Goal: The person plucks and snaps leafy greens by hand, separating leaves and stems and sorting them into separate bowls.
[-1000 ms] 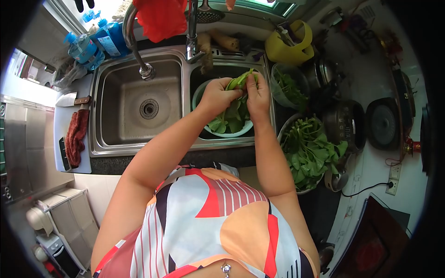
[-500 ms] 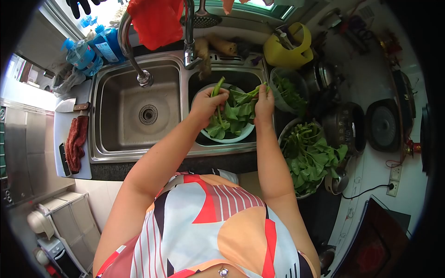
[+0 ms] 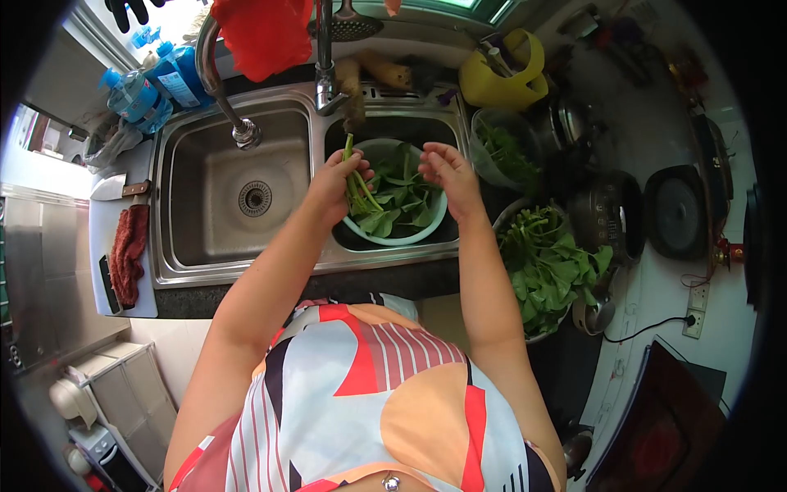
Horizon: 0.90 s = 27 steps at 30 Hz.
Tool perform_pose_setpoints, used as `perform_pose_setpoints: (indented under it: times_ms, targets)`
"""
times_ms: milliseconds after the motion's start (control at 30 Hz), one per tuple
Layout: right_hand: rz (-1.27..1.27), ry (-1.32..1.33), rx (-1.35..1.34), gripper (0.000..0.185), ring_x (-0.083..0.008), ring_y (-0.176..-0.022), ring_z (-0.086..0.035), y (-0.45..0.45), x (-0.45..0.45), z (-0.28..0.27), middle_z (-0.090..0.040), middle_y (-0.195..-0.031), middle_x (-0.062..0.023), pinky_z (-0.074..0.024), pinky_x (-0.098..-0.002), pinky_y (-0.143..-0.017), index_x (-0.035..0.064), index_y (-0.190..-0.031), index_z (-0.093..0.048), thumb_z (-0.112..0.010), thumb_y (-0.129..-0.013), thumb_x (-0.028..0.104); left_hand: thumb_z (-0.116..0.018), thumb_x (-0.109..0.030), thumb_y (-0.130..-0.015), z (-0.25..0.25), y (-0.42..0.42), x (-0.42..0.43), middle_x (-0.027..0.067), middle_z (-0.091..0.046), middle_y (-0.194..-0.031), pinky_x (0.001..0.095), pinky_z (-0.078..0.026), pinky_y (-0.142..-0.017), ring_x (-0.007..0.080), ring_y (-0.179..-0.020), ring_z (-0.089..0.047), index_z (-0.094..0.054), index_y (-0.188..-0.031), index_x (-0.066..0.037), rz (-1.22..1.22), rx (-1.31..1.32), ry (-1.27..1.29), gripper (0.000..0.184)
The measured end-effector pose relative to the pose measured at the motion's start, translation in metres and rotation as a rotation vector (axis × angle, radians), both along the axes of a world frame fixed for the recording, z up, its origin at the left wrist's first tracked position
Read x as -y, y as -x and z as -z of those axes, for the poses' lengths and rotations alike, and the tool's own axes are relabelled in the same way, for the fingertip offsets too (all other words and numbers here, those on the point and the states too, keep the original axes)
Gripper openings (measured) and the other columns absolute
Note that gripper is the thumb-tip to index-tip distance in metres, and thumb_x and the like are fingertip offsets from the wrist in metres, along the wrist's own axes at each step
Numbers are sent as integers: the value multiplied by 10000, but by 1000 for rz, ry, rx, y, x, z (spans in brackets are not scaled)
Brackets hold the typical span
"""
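My left hand [image 3: 332, 187] is closed around the green stalks of a leafy vegetable [image 3: 354, 184] over the left side of a pale basin [image 3: 402, 240]. The stalk ends point up past my thumb. Inside the basin, which stands in the right sink bowl, lie loose green leaves [image 3: 402, 197]. Over the basin's right rim is my right hand [image 3: 453, 182], its fingers partly bent and apart, with nothing visible in them.
A container of greens [image 3: 504, 152] and a heaped bowl of leafy stalks [image 3: 545, 262] stand to the right. At left, a knife [image 3: 123, 190] and a dark red cloth [image 3: 127, 258] lie on a white board [image 3: 146, 303]. A faucet [image 3: 246, 133] overhangs the left sink bowl.
My right hand has let go of the greens it was gripping and turned with its fingers loosened. My left hand has shifted slightly left with its stalks. The whole view has shifted a little.
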State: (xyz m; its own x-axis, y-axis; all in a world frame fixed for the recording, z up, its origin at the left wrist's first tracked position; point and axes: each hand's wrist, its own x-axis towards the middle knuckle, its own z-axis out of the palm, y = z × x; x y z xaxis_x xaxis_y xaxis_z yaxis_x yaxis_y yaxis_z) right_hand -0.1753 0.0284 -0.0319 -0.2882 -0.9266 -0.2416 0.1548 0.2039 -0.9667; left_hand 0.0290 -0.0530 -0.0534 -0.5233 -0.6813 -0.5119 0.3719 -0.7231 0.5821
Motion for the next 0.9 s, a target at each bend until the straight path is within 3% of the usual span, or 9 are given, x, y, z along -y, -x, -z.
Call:
perform_pose_setpoints:
  times_ms: [133, 233, 300, 400, 467, 533, 667, 800, 900]
  targets:
    - [-203, -67, -29, 409, -91, -854, -554, -41, -17, -18, -583, -1023, 3, -446, -235, -678, 88, -1209, -513, -617, -833, 210, -535, -172, -893, -6, 19, -15, 20, -563, -919, 329, -444, -770, 164, -901, -545, -529, -1021, -130, 93, -109, 64, 136]
    - [-192, 127, -390, 423, -232, -827, -602, -70, -18, 3, -611, -914, -68, -473, -332, -677, 72, -1172, -510, -626, -788, 204, -525, -184, -902, -20, 28, -27, 21, -533, -1038, 264, -392, -832, 128, -958, -504, -507, -1146, -137, 361, -28, 172, 250]
    - [-119, -17, -553, 369, -300, -829, -603, -70, -20, -10, -616, -893, -119, -472, -375, -710, 74, -1131, -522, -598, -789, 189, -527, -227, -901, -25, 28, -26, 32, -513, -1105, 298, -359, -890, 139, -1037, -470, -461, -1227, -143, 417, -35, 202, 343]
    - [15, 72, -644, 304, -195, -772, -604, -31, -12, -9, -622, -849, -115, -469, -307, -677, 49, -1064, -533, -607, -806, 190, -549, -332, -877, -42, 26, -25, 60, -429, -1277, 415, -274, -979, 180, -1205, -363, -362, -1344, -152, 386, 145, 328, 534]
    - [241, -96, -982, 250, -270, -793, -619, 6, -7, -55, -632, -879, -141, -473, -360, -685, 59, -1003, -533, -579, -816, 219, -559, -354, -864, -44, 12, -16, 69, -401, -1320, 448, -251, -987, 198, -1242, -330, -371, -1340, -149, 333, 244, 448, 552]
    - [363, -189, -1201, 282, -372, -905, -571, 57, -3, -67, -591, -990, -185, -454, -457, -730, 41, -1018, -500, -540, -836, 253, -583, -300, -850, -25, -9, -1, 55, -484, -1243, 397, -325, -947, 202, -1165, -436, -453, -1277, -140, 264, 210, 253, 474]
    - [314, -376, -1666, 319, -343, -935, -571, 123, -14, -28, -571, -1078, -146, -465, -442, -745, 83, -1073, -521, -532, -838, 297, -581, -225, -837, 6, -46, 6, 24, -543, -1056, 321, -411, -798, 150, -936, -535, -495, -1202, -103, 191, 358, 221, 394]
    - [-39, -571, -1266, 260, -330, -928, -596, 52, -6, -46, -628, -986, -134, -478, -423, -783, 98, -957, -624, -573, -797, 296, -570, -192, -811, 41, -52, 0, 35, -535, -972, 264, -433, -656, 131, -800, -540, -505, -1161, -79, 239, 515, 260, 373]
    - [-400, -879, -1242, 249, -324, -982, -600, 16, 0, 14, -626, -1054, -158, -478, -405, -834, 70, -1003, -649, -549, -805, 184, -598, -164, -773, 46, -33, -14, 77, -548, -948, 309, -481, -614, 174, -767, -565, -440, -1239, -59, 360, 650, 344, 502]
